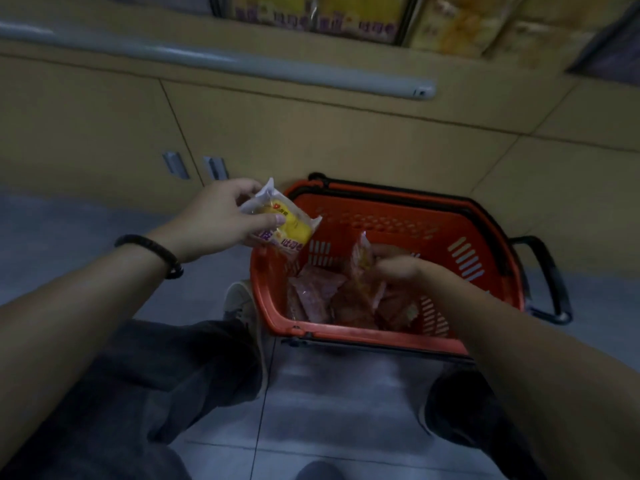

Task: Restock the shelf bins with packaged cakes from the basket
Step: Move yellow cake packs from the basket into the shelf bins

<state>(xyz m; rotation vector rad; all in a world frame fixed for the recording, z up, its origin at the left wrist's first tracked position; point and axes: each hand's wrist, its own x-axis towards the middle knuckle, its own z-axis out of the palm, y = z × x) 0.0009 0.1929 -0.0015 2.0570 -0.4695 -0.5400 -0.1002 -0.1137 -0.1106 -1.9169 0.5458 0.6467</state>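
An orange shopping basket (460,216) stands on the floor in front of me, with several packaged cakes (311,292) lying in its bottom. My left hand (211,220) holds a yellow-and-white packaged cake (287,223) above the basket's left rim. My right hand (398,268) reaches inside the basket and grips another packet (362,258), which stands on edge and is blurred. Shelf bins (363,15) with yellow cake packages run along the top of the view.
A tan cabinet base (311,133) with two metal handles (195,166) and a grey rail (242,64) sits behind the basket. The basket's black handle (550,278) sticks out to the right. My knees and a shoe (239,299) are close to the basket.
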